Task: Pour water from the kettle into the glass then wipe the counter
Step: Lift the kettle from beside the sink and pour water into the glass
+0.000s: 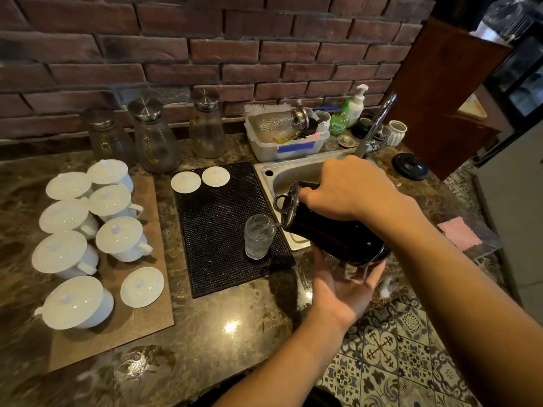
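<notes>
Red brick wall (205,54); patterned floor tiles (396,348).

This looks like the service bar of a café or tea house rather than a home kitchen. A brown marble surface (211,333) runs below a dark red brick wall (205,54). Seven matching white lidded cups (113,201) sit in rows on a wooden board (141,318), beside a black rubber bar mat (217,230). Three steel-capped glass carafes (154,139) line the wall, next to a small steel sink (293,171) with a tap (377,124), a plastic dish tub (288,142) and soap bottles (354,105); patterned tiles (396,356) cover the floor
</notes>
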